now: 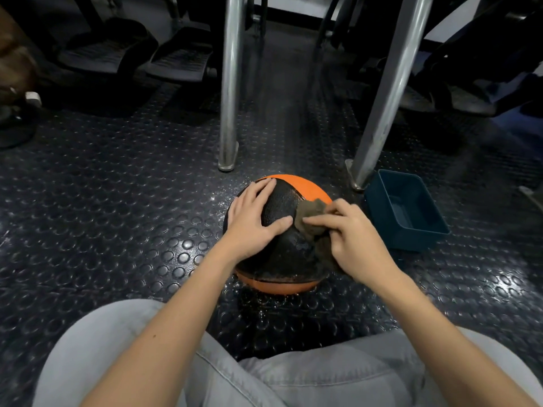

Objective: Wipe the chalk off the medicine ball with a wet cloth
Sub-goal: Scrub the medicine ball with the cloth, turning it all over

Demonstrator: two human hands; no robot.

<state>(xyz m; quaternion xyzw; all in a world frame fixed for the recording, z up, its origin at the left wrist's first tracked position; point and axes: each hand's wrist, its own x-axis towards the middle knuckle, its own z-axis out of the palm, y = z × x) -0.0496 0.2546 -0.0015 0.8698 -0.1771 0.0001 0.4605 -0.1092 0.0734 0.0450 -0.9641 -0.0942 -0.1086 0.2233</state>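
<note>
An orange and black medicine ball (282, 201) sits on the studded rubber floor in front of my knees. Its black surface looks wet and shiny. My left hand (252, 218) lies flat on the ball's left side, fingers spread and straight, thumb pointing right. My right hand (352, 233) holds a brown-grey cloth (311, 212) against the ball's right side, with its fingers curled over the bunched fabric. Part of the cloth is hidden beneath that hand.
A dark blue plastic tub (405, 210) stands on the floor just right of the ball. Two metal legs (230, 83) (388, 92) rise behind the ball. Exercise machine pedals (179, 63) sit at the back left. Water drops speckle the floor (117, 230) around the ball.
</note>
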